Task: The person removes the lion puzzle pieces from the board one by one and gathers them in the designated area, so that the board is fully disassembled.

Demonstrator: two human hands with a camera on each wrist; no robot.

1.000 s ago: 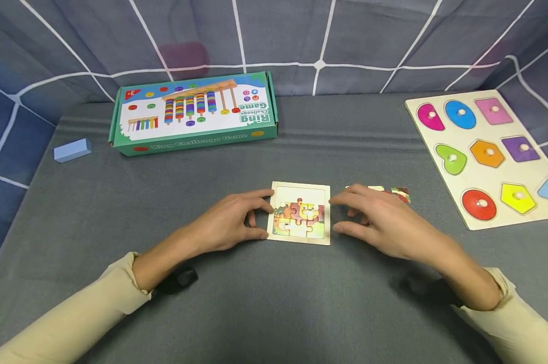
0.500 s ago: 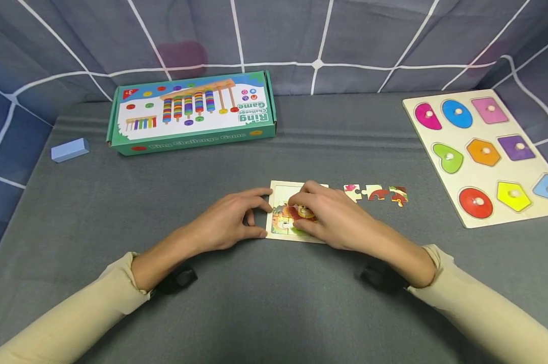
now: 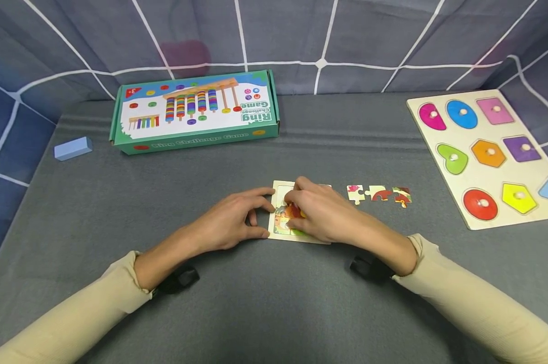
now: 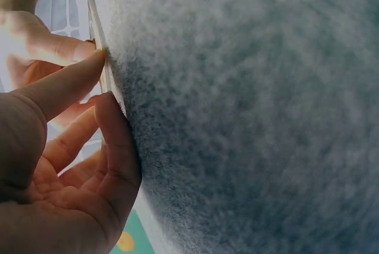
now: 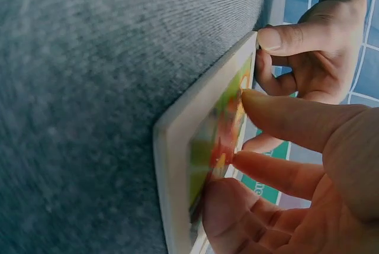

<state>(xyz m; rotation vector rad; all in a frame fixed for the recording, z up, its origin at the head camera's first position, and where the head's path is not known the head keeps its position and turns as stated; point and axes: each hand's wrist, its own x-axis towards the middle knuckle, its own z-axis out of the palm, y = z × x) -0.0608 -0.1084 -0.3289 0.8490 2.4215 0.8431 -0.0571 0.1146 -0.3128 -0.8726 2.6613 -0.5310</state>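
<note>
A small wooden jigsaw tray (image 3: pixel 281 184), partly filled with cartoon pieces, lies flat in the middle of the table. My left hand (image 3: pixel 228 222) holds its left edge, thumb at the near corner and fingertips farther up that side. Over the tray is my right hand (image 3: pixel 326 212), hiding most of the picture; the right wrist view shows its thumb and fingertips touching the fitted pieces (image 5: pixel 225 127). No loose piece shows between those fingers. Three loose jigsaw pieces, one with a pink shape (image 3: pixel 355 193), one cream and red (image 3: pixel 377 192), one darker (image 3: pixel 402 195), lie right of the tray.
A green Ring Challenge Game box (image 3: pixel 194 112) stands at the back left, with a light blue block (image 3: pixel 73 148) left of it. At the right lies a wooden knobbed shape board (image 3: pixel 465 194). Grey tiled-pattern cloth (image 3: pixel 360 40) rises behind the table.
My right hand has come left from beside the tray onto its pieces, then shifted slightly farther left, uncovering the loose pieces. My left hand stays at the tray's edge.
</note>
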